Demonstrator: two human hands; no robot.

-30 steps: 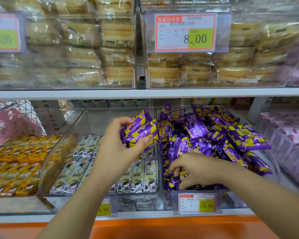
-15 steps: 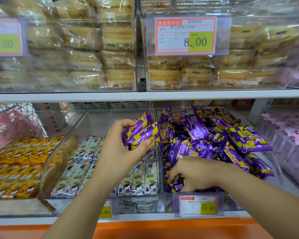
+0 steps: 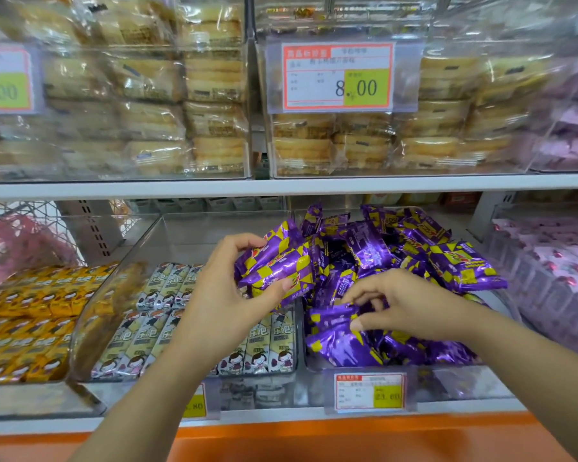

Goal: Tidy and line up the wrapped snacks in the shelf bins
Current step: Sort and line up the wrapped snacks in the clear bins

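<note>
Clamped between the thumb and curled fingers of the left hand (image 3: 229,295) was a small stack of purple-and-yellow wrapped snacks (image 3: 276,263), held up over the divider between two clear bins on the lower shelf. The right hand (image 3: 404,303) reached into the right-hand bin (image 3: 374,370), its thumb and fingertips pinched on the edge of one purple packet (image 3: 331,316) lying near the front of a loose heap (image 3: 414,248); the other fingers were spread above the pile. That heap of purple snacks filled the bin in no order, packets tilted every way and rising higher toward the back. In the middle bin (image 3: 131,255), beneath the left wrist, cream-coloured cartoon-print bars (image 3: 167,288) lay flat in neat rows, with the rear half of the bin bare. Orange packets (image 3: 27,315) lay lined up in the bin to the far left, and pink wrapped items (image 3: 554,271) sat in the bin to the far right. A price tag (image 3: 369,391) was clipped to the front of the purple snacks' bin. On the shelf above, clear boxes held stacked pale pastries (image 3: 214,105) behind a larger price card (image 3: 337,76) reading 8.00.
</note>
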